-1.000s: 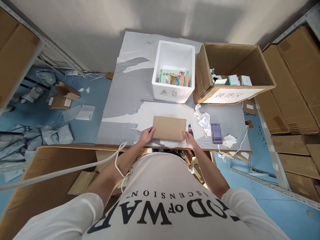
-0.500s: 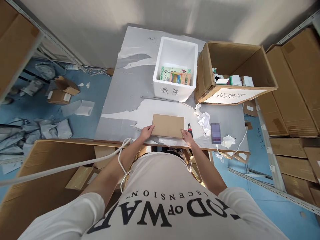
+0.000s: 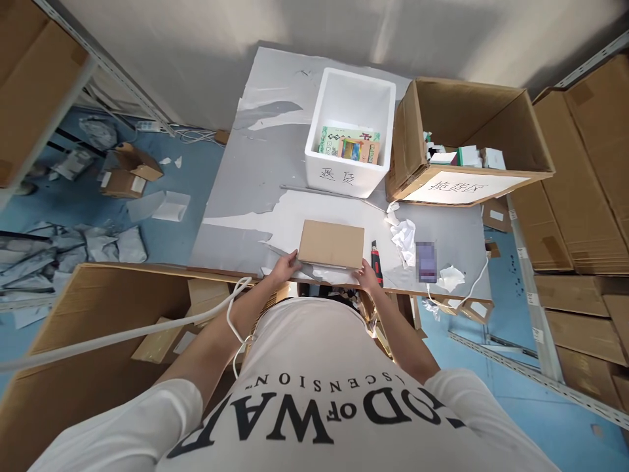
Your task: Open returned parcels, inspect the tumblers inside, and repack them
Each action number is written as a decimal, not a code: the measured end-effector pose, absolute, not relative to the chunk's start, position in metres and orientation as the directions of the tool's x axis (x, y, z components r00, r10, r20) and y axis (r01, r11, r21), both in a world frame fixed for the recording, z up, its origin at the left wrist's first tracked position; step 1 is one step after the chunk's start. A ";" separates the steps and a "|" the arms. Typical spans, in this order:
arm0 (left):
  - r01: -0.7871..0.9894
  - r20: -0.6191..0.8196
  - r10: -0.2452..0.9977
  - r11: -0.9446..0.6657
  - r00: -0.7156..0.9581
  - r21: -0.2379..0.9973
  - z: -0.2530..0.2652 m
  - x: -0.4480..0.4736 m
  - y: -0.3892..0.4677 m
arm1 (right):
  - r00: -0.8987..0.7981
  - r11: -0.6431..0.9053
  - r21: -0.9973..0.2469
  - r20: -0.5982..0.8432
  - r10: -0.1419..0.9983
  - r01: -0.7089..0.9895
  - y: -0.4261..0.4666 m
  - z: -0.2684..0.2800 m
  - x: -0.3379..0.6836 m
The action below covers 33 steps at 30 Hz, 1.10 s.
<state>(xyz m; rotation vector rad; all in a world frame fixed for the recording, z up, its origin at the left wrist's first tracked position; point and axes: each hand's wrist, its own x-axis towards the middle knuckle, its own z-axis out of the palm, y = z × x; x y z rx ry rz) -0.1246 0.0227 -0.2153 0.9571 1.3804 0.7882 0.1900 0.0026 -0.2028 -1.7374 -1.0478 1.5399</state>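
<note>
A flat brown cardboard box [image 3: 331, 244] is at the front edge of the grey table [image 3: 230, 196]. My left hand [image 3: 286, 267] grips its near left corner, the fingers partly hidden beneath it. At the near right corner, my right hand [image 3: 366, 275] holds the same box, with some fingertips out of sight under the edge. A red and black box cutter [image 3: 376, 264] lies just right of my right hand. Crumpled white paper [image 3: 404, 239] and a phone [image 3: 426, 262] with a blurred screen rest farther right.
Behind the box stand a white foam bin [image 3: 346, 177] holding booklets and a large open carton [image 3: 407, 144] with small boxes inside. A thin rod [image 3: 329, 194] lies before the bin. A white cable [image 3: 147, 331] crosses a big carton [image 3: 63, 328] at my left.
The near edge of the cardboard box has come up slightly, and my fingers have shifted lower at its corners. More of the box cutter shows now. The whole view has shifted a little.
</note>
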 end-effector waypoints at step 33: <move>0.642 -0.303 0.937 0.342 -0.175 0.686 -0.145 -0.111 0.068 | 0.143 -0.517 -0.774 -0.502 0.853 0.364 0.044 -0.163 0.194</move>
